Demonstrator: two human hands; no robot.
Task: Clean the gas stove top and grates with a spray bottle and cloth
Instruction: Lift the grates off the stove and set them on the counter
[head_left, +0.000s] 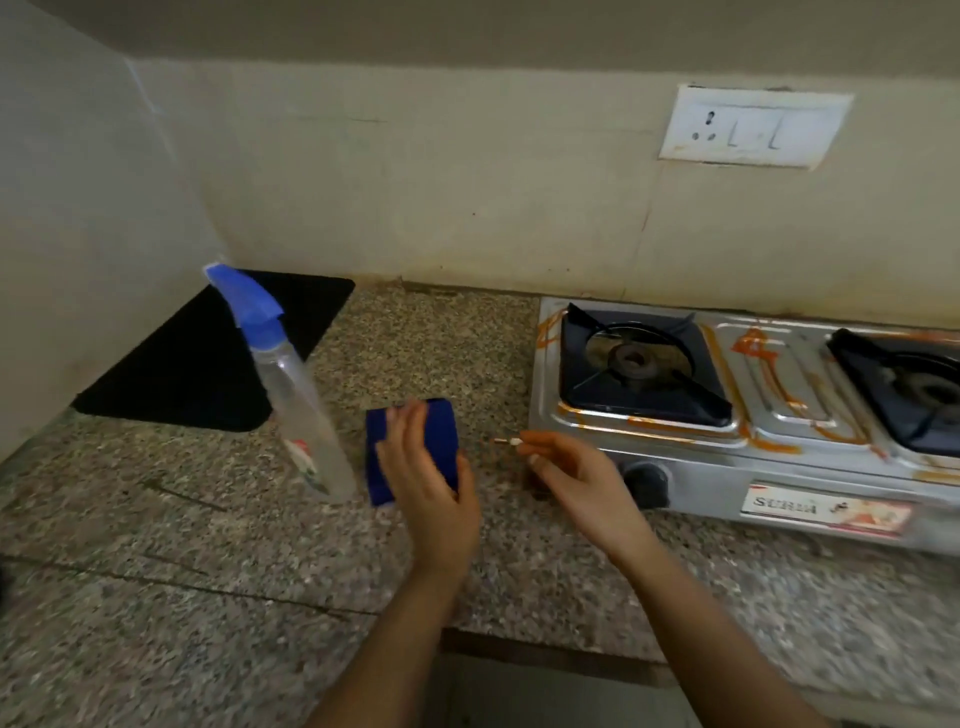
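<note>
A steel two-burner gas stove (779, 415) stands at the right of the counter, streaked with orange stains. Dark grates sit over its left burner (641, 364) and right burner (914, 395). A clear spray bottle (301, 410) with a blue head stands upright at centre left. Just right of it a folded blue cloth (441, 431) lies on the counter. My left hand (431, 478) rests on the cloth with fingers straight and the thumb along its right edge. My right hand (576, 478) hovers between the cloth and the stove's front knob (647, 483), fingers loosely extended and empty.
A black mat (171, 374) lies in the back left corner of the speckled granite counter (156, 545). A white socket plate (753, 127) is on the wall above the stove. The counter's front edge runs below my forearms.
</note>
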